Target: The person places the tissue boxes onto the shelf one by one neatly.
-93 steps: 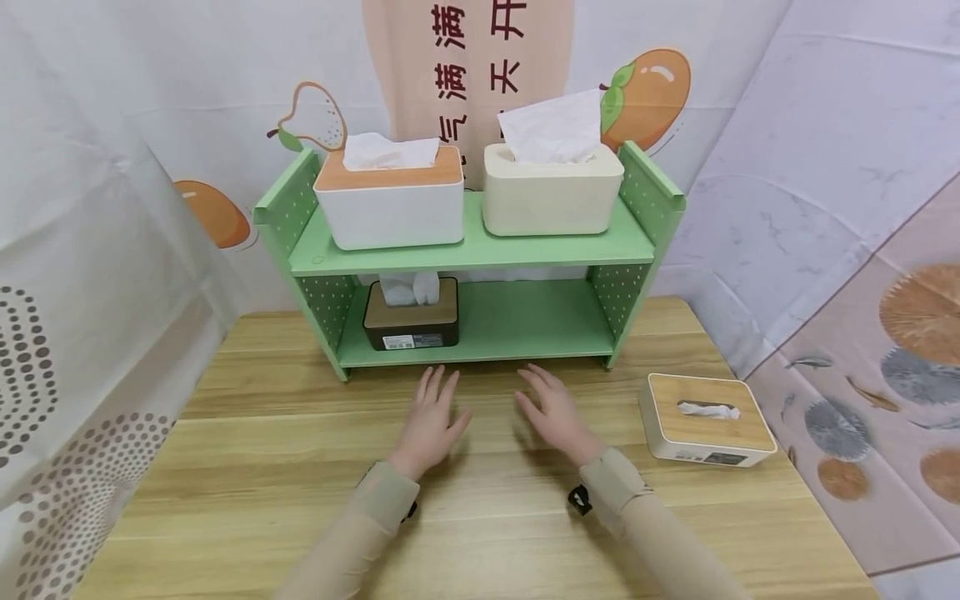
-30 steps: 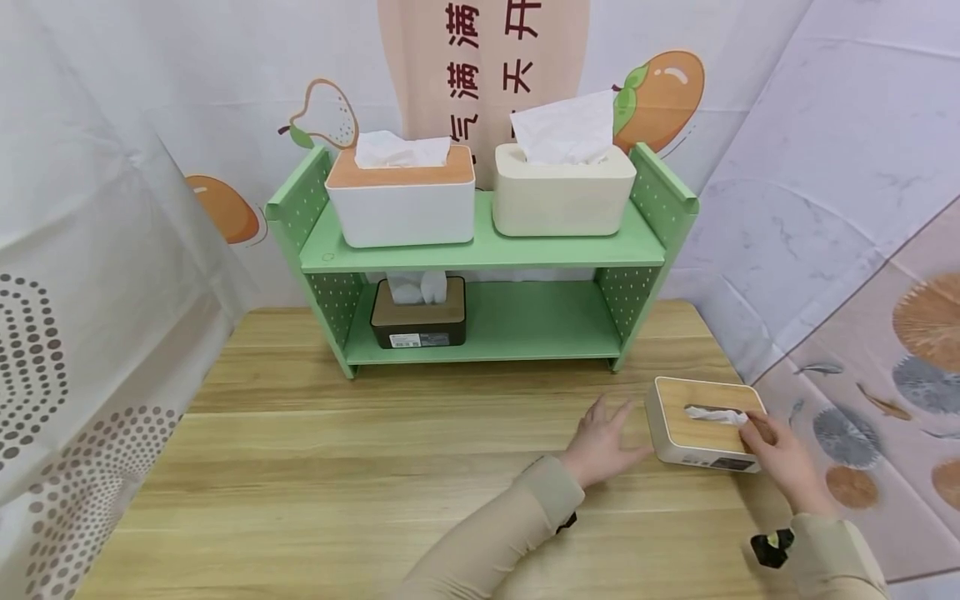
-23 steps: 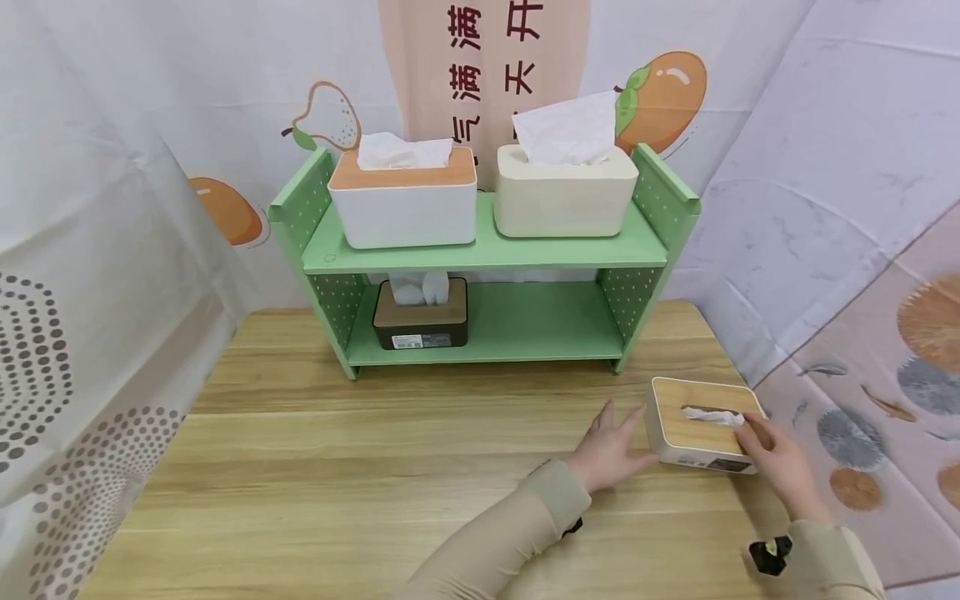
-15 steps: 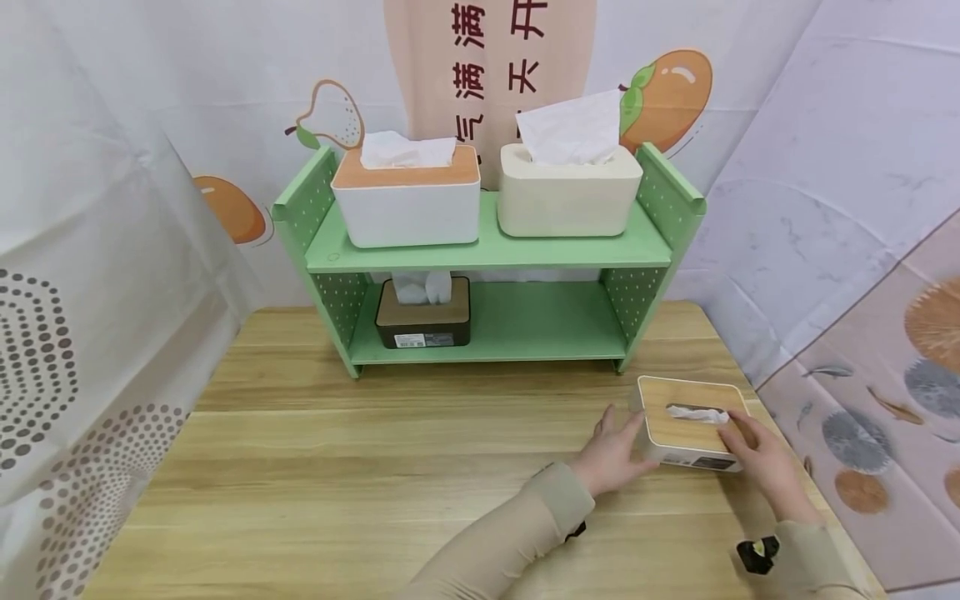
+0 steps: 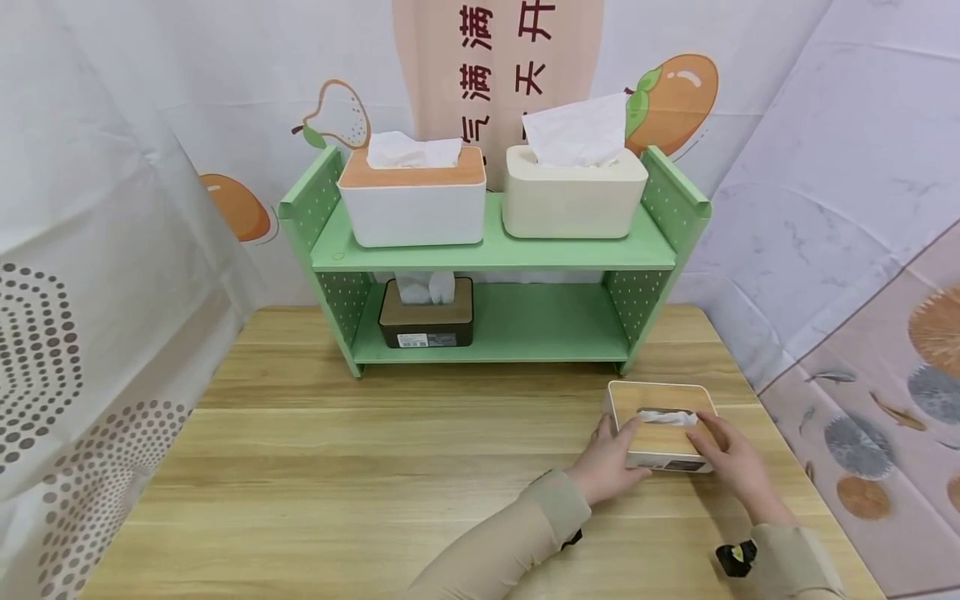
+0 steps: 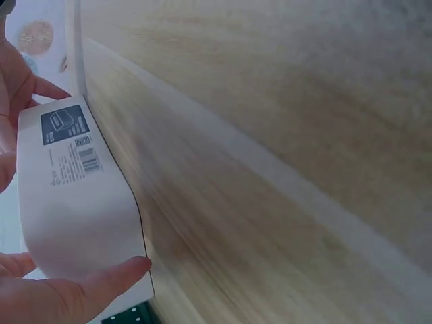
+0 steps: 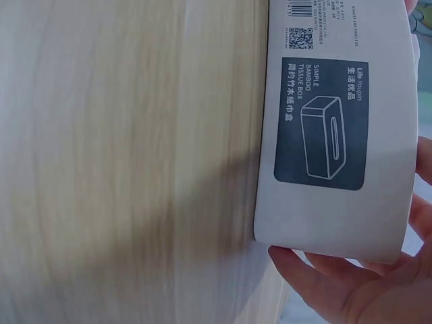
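Note:
A white tissue box (image 5: 654, 443) with a bamboo lid and a low tuft of tissue is at the table's right side. My left hand (image 5: 606, 462) grips its left end, thumb toward the front. At the other end my right hand (image 5: 738, 467) holds it, fingers reaching over the lid. In the left wrist view the left thumb (image 6: 111, 280) lies across the box's white side. The right wrist view shows the printed label (image 7: 322, 125) and fingers wrapped around the corner. Its bottom edge looks on or very near the tabletop.
A green two-tier shelf (image 5: 491, 257) stands at the back. Its top holds a white tissue box (image 5: 416, 217) with an orange-brown lid and a cream one (image 5: 573, 204). A dark tissue box (image 5: 427, 325) sits at the lower left. Wooden table (image 5: 337, 467) spreads in front.
Both hands have gone from mid-table to the right-hand tissue box. The right hand took its end first, the box slid left, and the left hand now grips its left end.

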Available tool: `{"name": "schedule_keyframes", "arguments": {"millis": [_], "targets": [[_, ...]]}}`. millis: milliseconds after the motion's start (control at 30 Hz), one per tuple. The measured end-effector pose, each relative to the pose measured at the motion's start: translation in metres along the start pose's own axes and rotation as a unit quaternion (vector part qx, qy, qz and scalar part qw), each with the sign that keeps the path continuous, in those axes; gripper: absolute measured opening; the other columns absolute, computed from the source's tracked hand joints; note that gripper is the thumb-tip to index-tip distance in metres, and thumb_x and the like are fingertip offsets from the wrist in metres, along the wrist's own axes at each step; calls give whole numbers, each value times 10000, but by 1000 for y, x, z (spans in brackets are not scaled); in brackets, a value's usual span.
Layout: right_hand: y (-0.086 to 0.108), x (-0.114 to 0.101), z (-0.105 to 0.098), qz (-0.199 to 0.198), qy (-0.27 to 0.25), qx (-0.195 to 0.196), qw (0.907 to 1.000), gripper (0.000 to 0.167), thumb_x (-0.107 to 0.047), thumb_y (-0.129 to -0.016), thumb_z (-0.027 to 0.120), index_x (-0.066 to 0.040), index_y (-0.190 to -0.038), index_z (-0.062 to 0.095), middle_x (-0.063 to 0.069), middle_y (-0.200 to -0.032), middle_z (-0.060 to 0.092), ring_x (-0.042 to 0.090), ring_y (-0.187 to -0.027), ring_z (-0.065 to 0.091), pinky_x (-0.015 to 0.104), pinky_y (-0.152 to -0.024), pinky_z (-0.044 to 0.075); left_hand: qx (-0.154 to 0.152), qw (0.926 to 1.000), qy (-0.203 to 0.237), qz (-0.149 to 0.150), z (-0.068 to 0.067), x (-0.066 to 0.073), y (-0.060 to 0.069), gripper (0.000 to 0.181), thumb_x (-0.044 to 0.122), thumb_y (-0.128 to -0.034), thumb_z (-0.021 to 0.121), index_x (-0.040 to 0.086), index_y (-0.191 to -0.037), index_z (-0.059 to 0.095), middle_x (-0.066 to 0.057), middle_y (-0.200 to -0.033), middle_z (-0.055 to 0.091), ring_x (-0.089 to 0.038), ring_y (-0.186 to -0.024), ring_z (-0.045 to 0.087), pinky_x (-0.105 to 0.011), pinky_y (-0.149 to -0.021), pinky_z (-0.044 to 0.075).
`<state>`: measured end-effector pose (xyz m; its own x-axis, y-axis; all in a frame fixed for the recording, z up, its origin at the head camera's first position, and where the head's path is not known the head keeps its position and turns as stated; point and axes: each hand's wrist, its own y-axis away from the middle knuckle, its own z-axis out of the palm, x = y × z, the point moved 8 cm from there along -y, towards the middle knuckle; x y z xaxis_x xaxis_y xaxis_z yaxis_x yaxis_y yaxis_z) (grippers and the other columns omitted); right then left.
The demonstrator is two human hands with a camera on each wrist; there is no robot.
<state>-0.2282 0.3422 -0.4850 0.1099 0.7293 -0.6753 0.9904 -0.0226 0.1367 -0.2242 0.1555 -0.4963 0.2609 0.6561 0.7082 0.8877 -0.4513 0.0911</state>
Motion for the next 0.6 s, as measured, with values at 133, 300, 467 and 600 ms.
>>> {"name": "schedule_keyframes", "arguments": {"millis": [133,300,467,600], "targets": [[0,-7,6,-83,-154,-64,9998,704,-432,-968,491,20,-1460,270,324,-1461,264,549,-1326,215,662,-1017,242,47,9998,189,-71,-2,-7,2,738,323,-877,676,300,-1484,256,-256,-1526,177,-373,-1345,362,-351,-957,479],[2,-12,12,-155,-237,-58,9996,704,-435,-968,489,10,-1466,268,317,-1469,266,543,-1330,225,660,-1022,245,278,9991,320,-74,-10,-13,4,704,278,-874,686,296,-1464,301,-237,-1514,229,-322,-1247,493,-318,-934,489],[2,-14,17,-214,-274,-56,9994,705,-437,-959,508,-2,-1465,280,313,-1474,269,548,-1331,215,668,-1024,233,473,9980,403,-114,-16,-18,5,679,254,-874,687,254,-1461,345,-204,-1505,277,-263,-1196,538,-279,-924,488],[3,-19,20,-412,-431,-46,9982,665,-372,-958,543,21,-1441,311,333,-1459,281,543,-1330,230,658,-1025,246,532,9980,322,-132,-21,-20,8,651,225,-878,683,244,-1452,375,-177,-1502,314,-240,-1205,537,-266,-923,488]]}}
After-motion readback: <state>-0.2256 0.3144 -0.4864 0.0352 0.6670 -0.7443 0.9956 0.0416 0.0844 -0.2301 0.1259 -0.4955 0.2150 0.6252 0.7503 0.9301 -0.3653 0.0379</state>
